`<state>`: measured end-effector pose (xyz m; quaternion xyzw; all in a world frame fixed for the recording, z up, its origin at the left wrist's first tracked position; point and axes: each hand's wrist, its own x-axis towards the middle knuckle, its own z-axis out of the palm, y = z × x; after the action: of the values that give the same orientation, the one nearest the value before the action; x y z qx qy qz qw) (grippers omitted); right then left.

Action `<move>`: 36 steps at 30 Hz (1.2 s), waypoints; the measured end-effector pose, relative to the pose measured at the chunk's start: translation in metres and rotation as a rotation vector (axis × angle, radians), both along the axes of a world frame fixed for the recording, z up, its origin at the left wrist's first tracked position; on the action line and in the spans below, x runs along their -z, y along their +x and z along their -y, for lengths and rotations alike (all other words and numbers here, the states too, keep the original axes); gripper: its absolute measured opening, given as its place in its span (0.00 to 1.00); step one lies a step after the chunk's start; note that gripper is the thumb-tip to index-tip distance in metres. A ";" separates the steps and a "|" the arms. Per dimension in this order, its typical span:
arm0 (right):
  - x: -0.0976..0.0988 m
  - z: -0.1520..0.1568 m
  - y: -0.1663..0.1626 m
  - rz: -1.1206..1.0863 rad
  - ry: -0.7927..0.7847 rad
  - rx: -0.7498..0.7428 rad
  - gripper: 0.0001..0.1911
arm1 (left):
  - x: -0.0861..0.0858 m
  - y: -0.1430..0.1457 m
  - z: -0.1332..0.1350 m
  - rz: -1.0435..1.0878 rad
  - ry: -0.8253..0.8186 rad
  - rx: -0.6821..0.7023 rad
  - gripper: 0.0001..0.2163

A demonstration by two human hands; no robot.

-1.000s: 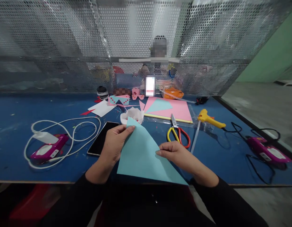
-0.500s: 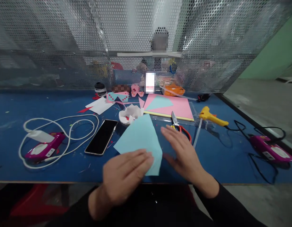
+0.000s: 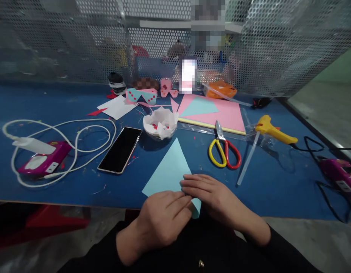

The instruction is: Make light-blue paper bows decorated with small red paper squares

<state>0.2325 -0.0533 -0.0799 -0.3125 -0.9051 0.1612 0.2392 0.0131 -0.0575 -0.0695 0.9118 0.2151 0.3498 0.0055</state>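
A light blue sheet of paper [image 3: 171, 167] lies at the front edge of the table, folded so that one corner points away from me. My left hand [image 3: 166, 214] is closed over its near side, the fingers curled and the thumb along the paper. With fingers stretched out and together, my right hand [image 3: 203, 189] lies flat on the paper's right edge and touches the left fingertips. Between and below the hands, a small corner of the sheet [image 3: 196, 206] curls up. Part of the fold is hidden under both hands.
Scissors [image 3: 225, 151], a yellow glue gun [image 3: 274, 129] and pink sheets [image 3: 232, 113] lie to the right. A paper-lined bowl [image 3: 160, 123] stands behind the paper. Left are a phone [image 3: 120, 149], a looped white cable [image 3: 114, 132] and a purple power strip [image 3: 44, 159]. Decorated paper glasses [image 3: 142, 96] sit farther back.
My right hand has come down and left onto the paper's edge. The paper has turned and now lies flatter, nearer me, its right side folded in. The camera view has tilted down.
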 end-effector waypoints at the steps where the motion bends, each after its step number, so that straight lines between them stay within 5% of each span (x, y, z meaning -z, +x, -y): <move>1: 0.001 0.001 0.001 -0.043 -0.034 0.003 0.25 | 0.002 -0.003 -0.001 0.000 -0.005 -0.002 0.08; 7: 0.002 0.003 0.007 -0.206 -0.197 0.039 0.11 | 0.027 -0.048 0.008 -0.066 -0.136 -0.181 0.11; 11: -0.001 0.002 0.003 -0.268 -0.169 0.069 0.08 | 0.032 -0.070 0.016 -0.055 -0.152 -0.324 0.12; 23: -0.010 -0.002 -0.021 -0.104 -0.209 0.687 0.14 | 0.025 -0.071 0.011 0.109 -0.256 -0.633 0.03; 36: -0.016 -0.028 -0.040 0.218 -0.043 0.788 0.19 | 0.019 -0.072 0.010 0.173 -0.367 -0.688 0.02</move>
<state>0.1922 -0.0250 -0.0635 -0.6555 -0.7326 0.0420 0.1786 -0.0592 -0.0680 -0.0882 0.7376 0.5655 0.3625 0.0690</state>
